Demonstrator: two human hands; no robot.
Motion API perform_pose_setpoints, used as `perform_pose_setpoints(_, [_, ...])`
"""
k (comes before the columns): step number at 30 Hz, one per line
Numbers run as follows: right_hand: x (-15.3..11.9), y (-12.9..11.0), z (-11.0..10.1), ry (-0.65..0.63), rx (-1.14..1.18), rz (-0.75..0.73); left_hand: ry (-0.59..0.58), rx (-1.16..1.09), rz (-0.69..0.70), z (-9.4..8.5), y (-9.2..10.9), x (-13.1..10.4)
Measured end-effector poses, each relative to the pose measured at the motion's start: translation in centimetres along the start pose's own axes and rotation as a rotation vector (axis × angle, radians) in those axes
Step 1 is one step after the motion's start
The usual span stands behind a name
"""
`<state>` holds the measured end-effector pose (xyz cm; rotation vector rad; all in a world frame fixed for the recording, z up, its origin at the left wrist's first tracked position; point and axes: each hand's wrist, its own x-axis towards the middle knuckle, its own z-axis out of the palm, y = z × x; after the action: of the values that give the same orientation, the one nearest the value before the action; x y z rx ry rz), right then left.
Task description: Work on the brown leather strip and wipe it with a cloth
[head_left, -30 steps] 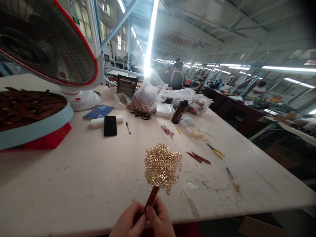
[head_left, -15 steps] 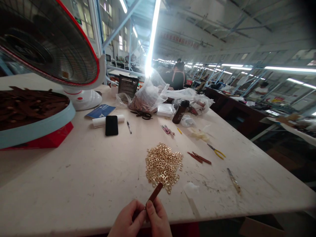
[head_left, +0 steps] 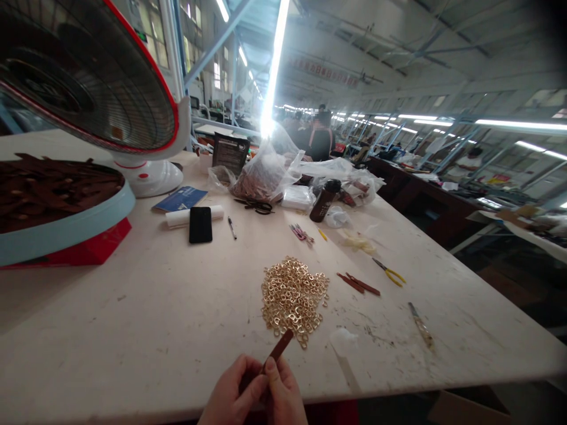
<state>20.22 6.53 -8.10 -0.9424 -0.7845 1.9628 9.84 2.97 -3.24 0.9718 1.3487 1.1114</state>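
Leather strip, brown and narrow, is pinched at its lower end between both of my hands at the near edge of the table; its free end tilts up and away toward the pile of gold rings and stops just short of that pile's nearest rings. My left hand is curled with thumb and fingers closed on the strip's base, and my right hand is pressed against it, forefinger laid along the strip. I see no ring on the exposed length of the strip; whether one sits inside the grip I cannot tell. Judging by the layout, the work is at an early stage for this piece: the ring pile is large, the blue tray far left of the pile is heaped with dark brown strips, and only two loose strips lie just right of the pile. Yellow-handled pliers lie beyond those strips, untouched. Behind the pile, well apart from it, are a black phone, a pen, scissors, a dark bottle and clear plastic bags. A fan stands behind the tray.
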Motion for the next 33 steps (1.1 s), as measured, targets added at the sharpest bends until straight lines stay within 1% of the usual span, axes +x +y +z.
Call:
perform_pose_setpoints(5, [0.1,0.6,-0.2,-0.004,0.056,0.024,0.008,-0.100,-0.083,-0.2,0.5,0.4])
perform_pose_setpoints(8, [0.1,0.6,-0.4,0.065,0.009,0.020,0.016,-0.089,-0.087,-0.1,1.3,0.4])
perform_pose_setpoints(11, [-0.4,0.0,-0.1,0.148,-0.134,-0.080,0.031,-0.013,-0.059,-0.1,1.8,0.2])
perform_pose_setpoints(13, [-0.9,-0.6,0.3,0.188,-0.228,-0.158,0.051,0.062,-0.030,-0.1,1.9,0.0])
perform_pose_setpoints(15, [-1.4,-1.2,0.7,0.212,-0.288,-0.207,0.078,0.147,-0.005,0.0,1.9,-0.2])
perform_pose_setpoints(18, [-1.8,-1.7,1.0,0.212,-0.324,-0.223,0.131,0.259,0.026,0.2,2.0,-0.5])
perform_pose_setpoints(21, [-2.0,-2.0,1.0,0.202,-0.322,-0.217,0.152,0.318,0.054,0.5,2.3,-0.9])
perform_pose_setpoints(26, [-2.1,-2.0,0.9,0.225,-0.330,-0.218,0.106,0.349,0.044,0.5,3.2,-1.4])
perform_pose_setpoints(29, [-2.2,-1.7,0.7,0.231,-0.292,-0.210,0.078,0.373,0.037,0.5,3.6,-1.6])
perform_pose_setpoints(31, [-2.1,-1.5,0.6,0.203,-0.247,-0.173,0.080,0.395,0.039,0.5,3.7,-1.7])
perform_pose_setpoints(33, [-2.0,-1.5,0.7,0.134,-0.186,-0.112,0.097,0.435,0.050,0.6,3.7,-1.8])
